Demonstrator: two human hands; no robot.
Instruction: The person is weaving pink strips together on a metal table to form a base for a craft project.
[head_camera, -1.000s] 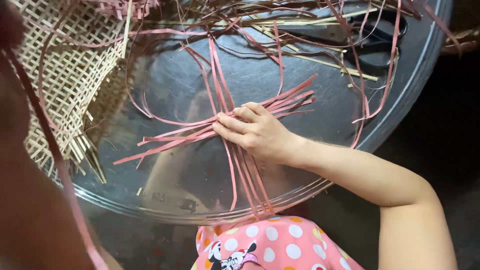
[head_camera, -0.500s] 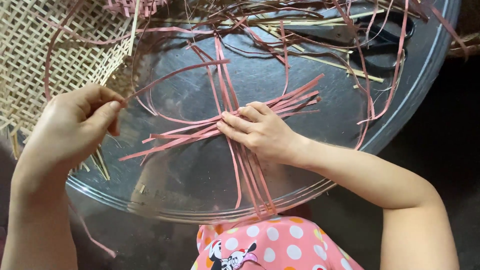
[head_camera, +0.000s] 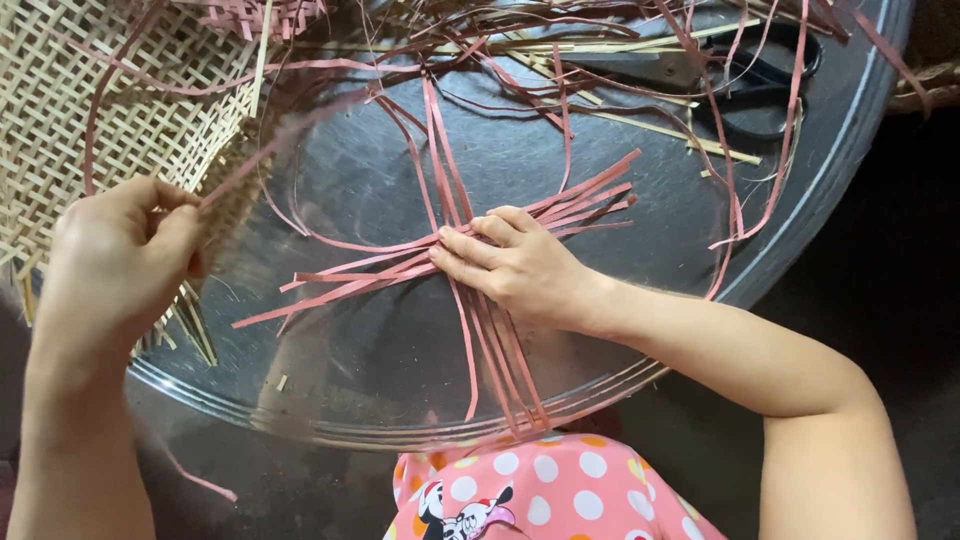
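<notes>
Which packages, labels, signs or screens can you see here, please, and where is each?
None in view: only pink weaving strips on a round metal tray, a woven mat at the upper left, and black scissors at the upper right.

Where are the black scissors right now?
In the head view, the black scissors lie at the top right of the round metal tray, under loose pink strips, beyond the right hand.
</notes>
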